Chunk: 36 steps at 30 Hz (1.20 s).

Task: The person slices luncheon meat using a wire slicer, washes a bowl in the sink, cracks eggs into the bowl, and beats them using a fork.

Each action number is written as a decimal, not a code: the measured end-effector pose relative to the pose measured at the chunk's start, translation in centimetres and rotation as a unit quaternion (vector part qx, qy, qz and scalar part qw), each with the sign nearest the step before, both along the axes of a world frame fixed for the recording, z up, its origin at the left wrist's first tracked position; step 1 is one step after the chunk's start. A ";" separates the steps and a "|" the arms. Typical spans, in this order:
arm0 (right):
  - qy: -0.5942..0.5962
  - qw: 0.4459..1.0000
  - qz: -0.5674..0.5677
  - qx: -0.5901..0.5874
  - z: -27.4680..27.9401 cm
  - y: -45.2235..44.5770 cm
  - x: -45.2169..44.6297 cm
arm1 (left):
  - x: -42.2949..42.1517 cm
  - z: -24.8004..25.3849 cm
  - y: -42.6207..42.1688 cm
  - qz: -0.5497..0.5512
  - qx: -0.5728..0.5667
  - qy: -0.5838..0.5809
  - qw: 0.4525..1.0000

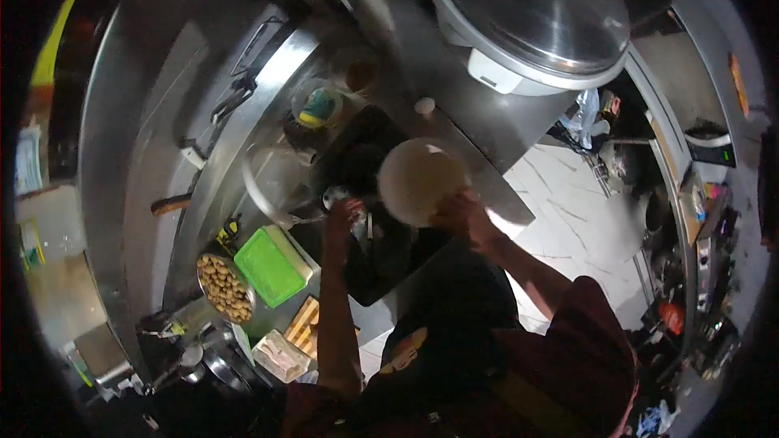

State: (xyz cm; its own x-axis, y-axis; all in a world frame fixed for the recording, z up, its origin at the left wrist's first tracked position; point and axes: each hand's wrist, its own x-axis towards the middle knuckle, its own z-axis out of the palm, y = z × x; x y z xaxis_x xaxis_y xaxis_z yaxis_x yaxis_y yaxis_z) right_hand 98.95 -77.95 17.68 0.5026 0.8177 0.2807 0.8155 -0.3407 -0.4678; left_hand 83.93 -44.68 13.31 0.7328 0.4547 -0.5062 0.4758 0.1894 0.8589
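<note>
Over a dark sink (375, 272), my right hand (461, 212) grips the near right rim of a round pale dish (418, 174); its exact kind is blurred. My left hand (347, 211) is over the sink to the left of the dish, with its fingers curled together. A small whitish rounded thing (333, 195) shows right beside those fingers, and I cannot make out what they hold. Left of the sink, a white curved spout or hose (256, 186) arches down toward the left hand.
A big lidded cooker (527, 24) stands on the metal counter (487, 126) at upper right. A yellow-green sponge (318, 105) sits behind the sink. To the left are a green tub (272, 268), a bowl of small brown round items (225, 288), and a striped board (304, 326).
</note>
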 end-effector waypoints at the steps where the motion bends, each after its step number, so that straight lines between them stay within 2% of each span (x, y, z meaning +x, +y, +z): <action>1: -0.006 0.999 0.033 0.004 -0.3 2.2 -0.6 | -0.6 -0.2 -1.0 0.001 -0.018 -0.018 1.000; 3: -0.021 0.994 0.104 0.010 -0.6 6.5 -1.6 | -1.9 -1.3 -2.4 0.013 -0.039 -0.058 0.997; 7: -0.016 0.988 0.152 0.008 -0.7 11.9 -1.8 | -4.5 -2.7 -1.4 -0.011 0.149 -0.083 0.985; 9: 0.054 0.984 0.168 0.029 1.2 13.1 -0.2 | -4.7 -1.4 -0.5 0.053 0.075 -0.107 0.990; 10: 0.099 0.980 0.167 0.042 1.3 13.8 0.1 | -4.8 -0.1 0.0 0.114 -0.048 -0.123 0.985; 12: 0.198 0.966 0.153 0.069 0.3 14.9 0.4 | -5.5 2.7 1.1 0.222 -0.247 -0.158 0.930; 13: 0.251 0.954 0.140 0.083 0.2 15.6 0.3 | -6.1 3.5 1.6 0.243 -0.275 -0.160 0.916; 14: 0.379 0.915 0.098 0.094 0.3 16.2 0.0 | -6.5 4.2 2.0 0.262 -0.299 -0.160 0.903; 16: 0.610 0.786 0.003 0.106 0.6 16.7 -0.8 | -6.8 4.3 1.8 0.291 -0.304 -0.143 0.896; 18: 0.746 0.661 -0.033 0.072 0.9 17.7 -0.8 | -6.8 3.4 1.1 0.321 -0.287 -0.108 0.896; 19: 0.804 0.590 -0.053 0.053 1.1 18.1 -1.0 | -6.7 3.3 0.6 0.312 -0.318 -0.124 0.887; 21: 0.810 0.580 -0.019 0.083 1.8 17.9 -2.0 | -5.9 3.1 0.1 0.287 -0.379 -0.157 0.866; 22: 0.811 0.576 -0.003 0.101 2.2 17.9 -2.3 | -5.3 3.2 -0.4 0.280 -0.357 -0.167 0.875; 24: 0.734 0.657 -0.002 0.172 -4.2 18.5 -3.5 | -4.7 3.3 -1.8 0.264 -0.315 -0.181 0.894; 25: 0.691 0.693 -0.003 0.205 -6.5 18.5 -4.2 | -4.6 3.1 -1.9 0.229 -0.261 -0.105 0.932; 26: 0.554 0.813 -0.023 0.177 -5.0 18.3 -4.1 | -4.8 2.1 -1.5 0.190 -0.203 -0.030 0.960; 27: 0.398 0.906 -0.043 0.140 -3.5 17.8 -4.3 | -5.0 0.6 -1.2 0.120 -0.111 -0.007 0.987; 28: 0.229 0.967 -0.059 0.097 -1.0 17.4 -4.4 | -5.6 -1.5 -0.7 0.056 -0.012 0.017 0.998; 30: 0.178 0.981 -0.060 0.042 4.2 17.2 -5.1 | -5.1 -3.8 -1.6 0.006 0.097 -0.006 0.995; 31: 0.154 0.986 -0.061 0.015 5.4 17.0 -5.7 | -4.3 -3.8 -2.4 0.035 0.046 -0.025 0.998; 34: 0.024 0.996 0.077 0.047 1.4 15.0 -8.6 | -2.6 -2.5 -5.2 0.111 -0.112 -0.077 0.984; 36: -0.006 0.995 0.083 0.058 -0.5 13.6 -10.0 | -1.3 -1.1 -7.1 0.146 -0.200 -0.100 0.964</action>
